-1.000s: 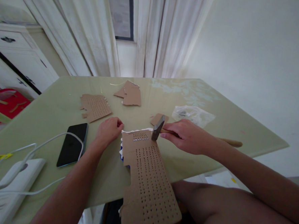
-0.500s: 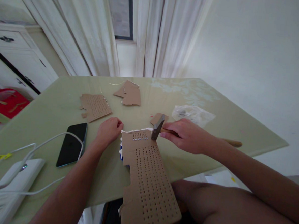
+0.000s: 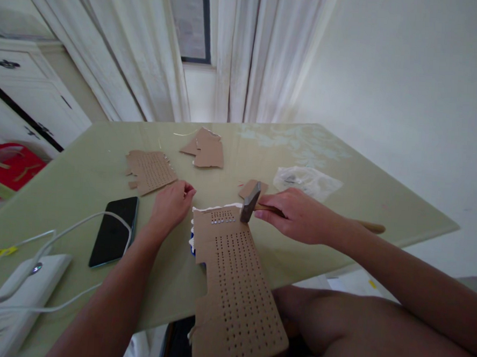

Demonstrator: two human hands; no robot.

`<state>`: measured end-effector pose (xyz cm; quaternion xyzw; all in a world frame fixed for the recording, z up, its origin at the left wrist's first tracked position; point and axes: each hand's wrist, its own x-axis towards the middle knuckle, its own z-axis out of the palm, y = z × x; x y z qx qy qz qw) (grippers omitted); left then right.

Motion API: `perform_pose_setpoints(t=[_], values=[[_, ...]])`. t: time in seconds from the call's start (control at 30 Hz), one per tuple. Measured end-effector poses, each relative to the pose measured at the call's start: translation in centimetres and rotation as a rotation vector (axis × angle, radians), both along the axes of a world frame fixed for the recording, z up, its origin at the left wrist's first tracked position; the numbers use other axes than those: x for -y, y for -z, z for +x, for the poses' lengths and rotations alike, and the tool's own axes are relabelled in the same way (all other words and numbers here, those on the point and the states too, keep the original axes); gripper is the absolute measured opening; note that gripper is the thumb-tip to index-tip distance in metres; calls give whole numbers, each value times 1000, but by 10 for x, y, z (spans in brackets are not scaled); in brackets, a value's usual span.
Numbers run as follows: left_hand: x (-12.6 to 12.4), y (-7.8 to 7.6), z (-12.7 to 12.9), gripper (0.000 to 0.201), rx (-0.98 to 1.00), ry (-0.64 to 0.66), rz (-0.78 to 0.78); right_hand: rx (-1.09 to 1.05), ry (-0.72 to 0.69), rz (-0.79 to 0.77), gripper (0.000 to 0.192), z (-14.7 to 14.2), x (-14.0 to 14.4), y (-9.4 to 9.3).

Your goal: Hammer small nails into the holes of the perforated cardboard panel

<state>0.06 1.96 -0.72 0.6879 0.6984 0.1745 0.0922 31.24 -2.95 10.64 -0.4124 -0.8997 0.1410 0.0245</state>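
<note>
A long strip of brown cardboard full of small holes lies on the green table and overhangs its near edge. A short row of shiny nail heads sits near its far end. My right hand grips a wooden-handled hammer close to the head, which rests on the cardboard's far right corner. My left hand lies curled on the table just left of the cardboard's far end; whether it pinches anything is hidden.
A black phone with a white cable lies left of my left arm, beside a white power bank. Further back lie a punched cardboard piece, torn cardboard scraps and a clear plastic bag. My knees are below the table edge.
My left hand has shifted slightly left and away from the cardboard's corner. The hammer and right hand have hardly moved.
</note>
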Motion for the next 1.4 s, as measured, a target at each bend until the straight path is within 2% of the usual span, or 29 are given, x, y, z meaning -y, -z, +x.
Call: perform_pose_setpoints(t=[0.1, 0.23, 0.3, 0.37, 0.47, 0.73, 0.93, 1.4], values=[[5, -15, 2, 26, 160, 15, 175, 3, -10, 13, 38, 0, 0, 0], [23, -30, 14, 22, 666, 138, 501, 3, -20, 28, 36, -1, 0, -1], [35, -35, 23, 22, 828, 202, 527, 5, -16, 34, 35, -1, 0, -1], [45, -39, 30, 20, 888, 235, 525, 7, -12, 40, 35, -2, 0, -2], [53, -40, 37, 15, 895, 257, 503, 11, -10, 32, 34, -2, 1, -3], [55, -39, 41, 14, 820, 294, 394, 16, -1, 17, 35, -2, 1, -3], [57, -40, 44, 8, 792, 319, 367, 22, 4, 12, 37, -2, 1, -3], [56, -39, 43, 13, 775, 318, 351, 11, -3, 19, 38, -1, -1, 0]])
